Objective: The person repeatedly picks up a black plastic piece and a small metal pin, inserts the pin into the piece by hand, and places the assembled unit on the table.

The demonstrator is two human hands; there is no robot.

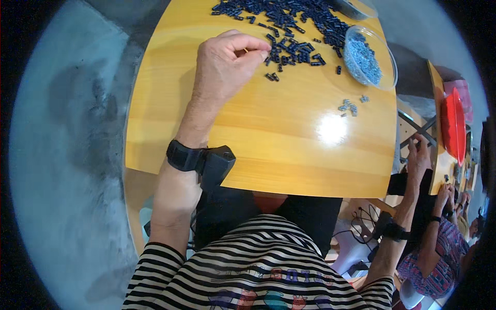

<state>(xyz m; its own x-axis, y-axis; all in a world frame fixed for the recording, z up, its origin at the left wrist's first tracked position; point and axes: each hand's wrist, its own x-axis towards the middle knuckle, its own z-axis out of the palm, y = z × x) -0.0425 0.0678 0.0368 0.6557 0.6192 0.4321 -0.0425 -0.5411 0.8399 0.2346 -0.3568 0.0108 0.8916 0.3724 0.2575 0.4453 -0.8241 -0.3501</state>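
My left hand [230, 62] reaches over the yellow table, thumb and forefinger pinched together at the near left edge of a heap of small black plastic pieces [294, 51]. A black piece shows right at those fingertips. Beyond the table's right edge is my right hand [419, 157], its fingers bent around a small dark thing too tiny to make out. A clear round tub [391, 75] of small silvery metal parts [363, 59] stands right of the heap. Several loose metal parts [349, 107] lie on the tabletop nearer to me.
Another clear container [361, 9] stands at the far right corner of the table [268, 144]. A red basin [453, 126] rests on a neighbouring table, where a co-worker in a patterned top [431, 258] sits. Cables [364, 219] hang below the table's right side.
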